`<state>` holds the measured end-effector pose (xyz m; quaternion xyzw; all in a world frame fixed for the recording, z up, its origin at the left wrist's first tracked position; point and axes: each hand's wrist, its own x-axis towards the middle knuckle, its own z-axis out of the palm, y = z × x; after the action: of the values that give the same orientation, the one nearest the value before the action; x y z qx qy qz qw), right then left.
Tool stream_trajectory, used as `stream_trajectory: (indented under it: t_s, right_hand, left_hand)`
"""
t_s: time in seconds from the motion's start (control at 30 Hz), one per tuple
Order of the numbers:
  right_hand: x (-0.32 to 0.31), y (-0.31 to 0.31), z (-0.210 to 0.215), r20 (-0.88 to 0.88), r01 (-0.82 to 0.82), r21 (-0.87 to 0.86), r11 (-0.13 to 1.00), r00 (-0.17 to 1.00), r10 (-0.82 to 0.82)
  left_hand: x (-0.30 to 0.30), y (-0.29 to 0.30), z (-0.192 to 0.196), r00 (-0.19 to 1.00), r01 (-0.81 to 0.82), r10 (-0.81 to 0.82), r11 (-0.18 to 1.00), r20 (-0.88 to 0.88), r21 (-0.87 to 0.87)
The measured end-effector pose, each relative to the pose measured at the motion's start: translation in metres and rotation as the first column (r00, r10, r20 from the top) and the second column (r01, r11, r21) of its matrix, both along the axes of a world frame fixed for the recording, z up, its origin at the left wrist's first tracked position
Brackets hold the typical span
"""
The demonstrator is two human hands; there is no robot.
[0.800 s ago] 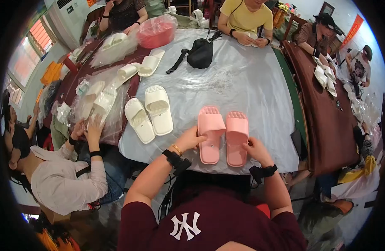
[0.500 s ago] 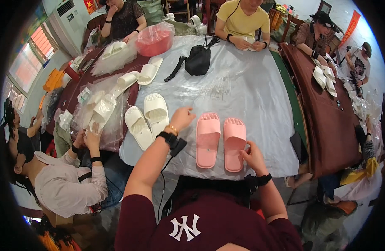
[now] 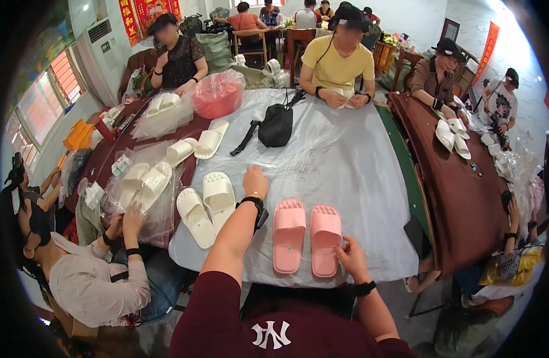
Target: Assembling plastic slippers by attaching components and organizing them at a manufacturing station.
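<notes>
A pair of pink slippers lies side by side in front of me, the left slipper [image 3: 287,244] a little apart from the right slipper [image 3: 325,250]. My right hand [image 3: 352,258] is at the outer edge of the right slipper, thumb and forefinger closed against it beside the strap. Farther out, my left hand [image 3: 255,181] is over the sheeted table, back up and fingers curled in; whatever they may hold is hidden. Left of that forearm sits a white slipper [image 3: 218,200], with another white slipper [image 3: 197,221] beside it.
A black bag [image 3: 276,126] lies toward the far side of the plastic-covered table [image 3: 346,161]. Bagged white slippers [image 3: 149,182] are at the left, near a co-worker's hands [image 3: 128,224]. A pink basin [image 3: 217,98] stands behind. Other people sit around, one in yellow [image 3: 340,65] opposite.
The view has tilted up, so the table appears lower. My left hand has reached farther out past the pink slippers, its fingers now curled. My right hand stays at the right pink slipper.
</notes>
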<state>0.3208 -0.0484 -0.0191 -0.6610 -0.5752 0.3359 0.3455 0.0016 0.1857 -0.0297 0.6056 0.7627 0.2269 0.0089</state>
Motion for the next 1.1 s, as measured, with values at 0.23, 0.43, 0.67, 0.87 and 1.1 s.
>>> stream_trajectory:
  t_s: [0.23,0.43,0.67,0.87,1.1]
  right_hand:
    - [0.002,-0.003,-0.002,0.037,0.044,0.108,0.993,0.998,-0.048]
    - [0.004,-0.005,-0.007,0.024,0.012,0.022,1.000,1.000,-0.012]
    - [-0.002,-0.002,-0.003,0.017,0.022,0.041,0.999,1.000,-0.023]
    - [0.006,0.001,-0.022,-0.029,0.054,0.062,0.997,0.998,-0.052]
    - [0.009,-0.001,-0.043,-0.207,0.061,0.064,0.996,0.977,-0.047]
  left_hand:
    - [0.002,0.022,-0.006,0.935,0.295,-0.309,0.950,-0.175,-0.105]
    - [0.020,0.041,-0.022,0.849,0.463,-0.463,0.884,-0.253,-0.063]
    - [0.043,0.050,-0.024,0.757,0.599,-0.585,0.799,-0.292,-0.048]
    - [0.060,0.038,-0.013,0.826,0.532,-0.493,0.842,-0.272,0.090]
    - [0.068,0.014,0.038,0.845,0.523,-0.534,0.838,0.039,0.156]
